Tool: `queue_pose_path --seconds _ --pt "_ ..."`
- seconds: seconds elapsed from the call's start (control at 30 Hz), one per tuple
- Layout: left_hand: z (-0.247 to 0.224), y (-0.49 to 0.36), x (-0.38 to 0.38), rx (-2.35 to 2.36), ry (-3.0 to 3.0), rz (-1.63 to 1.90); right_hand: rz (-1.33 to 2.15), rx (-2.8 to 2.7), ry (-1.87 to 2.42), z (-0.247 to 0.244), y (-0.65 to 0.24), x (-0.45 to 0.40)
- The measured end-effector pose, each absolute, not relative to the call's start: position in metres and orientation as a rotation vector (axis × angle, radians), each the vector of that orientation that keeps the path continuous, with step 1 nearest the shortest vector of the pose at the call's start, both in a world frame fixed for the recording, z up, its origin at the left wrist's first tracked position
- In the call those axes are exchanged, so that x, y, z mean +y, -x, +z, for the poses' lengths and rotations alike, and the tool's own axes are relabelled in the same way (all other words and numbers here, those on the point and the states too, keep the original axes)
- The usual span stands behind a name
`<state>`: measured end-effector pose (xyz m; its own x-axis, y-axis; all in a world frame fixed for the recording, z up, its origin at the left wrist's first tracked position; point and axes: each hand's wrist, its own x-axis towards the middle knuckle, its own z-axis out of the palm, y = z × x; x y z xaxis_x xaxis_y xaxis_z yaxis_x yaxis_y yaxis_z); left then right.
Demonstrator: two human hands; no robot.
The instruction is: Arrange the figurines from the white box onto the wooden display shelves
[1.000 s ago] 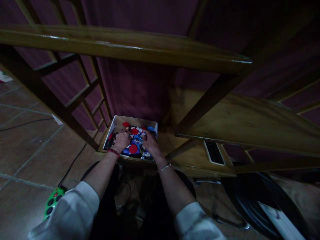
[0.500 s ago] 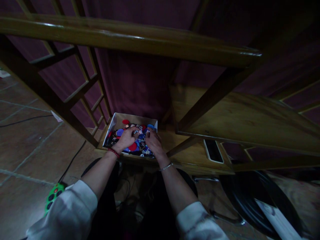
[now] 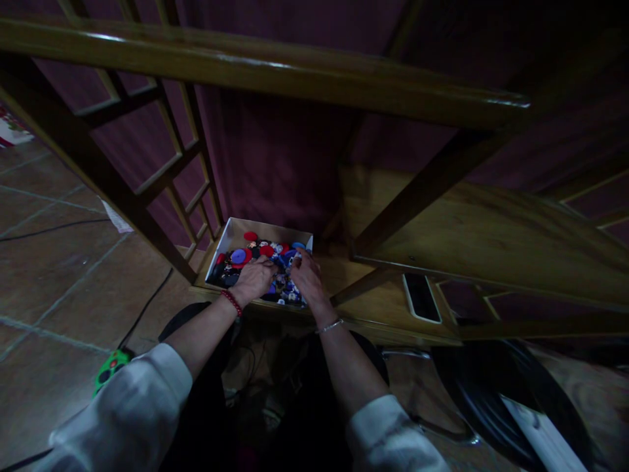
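An open white box [image 3: 223, 239] on the low wooden shelf holds many small items in red, blue, purple and black. Among them lie a purple disc [image 3: 238, 256] and a red disc [image 3: 250, 236]. My left hand [image 3: 254, 278], with a red bead bracelet at its wrist, is in the middle of the box, fingers bent over the items. Toward the box's right side is my right hand [image 3: 305, 273], its fingers curled down among blue pieces. The fingertips of both hands are too dim and small to show what they touch or hold.
A phone [image 3: 421, 298] lies on the shelf to the right. Wooden rails and a slanted board [image 3: 491, 229] frame the space above. A round black seat [image 3: 511, 400] stands at the lower right, and a green object [image 3: 111, 368] with a cable is on the floor at left.
My left hand has moved slightly right and down within the box, and a red disc beyond it now shows. My right hand stays near the right side. The view has shifted a little.
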<state>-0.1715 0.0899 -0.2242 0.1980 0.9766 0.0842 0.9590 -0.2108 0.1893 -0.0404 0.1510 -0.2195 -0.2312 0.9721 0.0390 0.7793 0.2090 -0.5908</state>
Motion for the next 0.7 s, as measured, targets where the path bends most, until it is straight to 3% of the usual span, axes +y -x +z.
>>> queue_pose_path --seconds 0.7 --pt "-0.223 0.205 0.106 2.452 -1.935 0.405 0.649 -2.261 1.656 -0.214 0.044 0.144"
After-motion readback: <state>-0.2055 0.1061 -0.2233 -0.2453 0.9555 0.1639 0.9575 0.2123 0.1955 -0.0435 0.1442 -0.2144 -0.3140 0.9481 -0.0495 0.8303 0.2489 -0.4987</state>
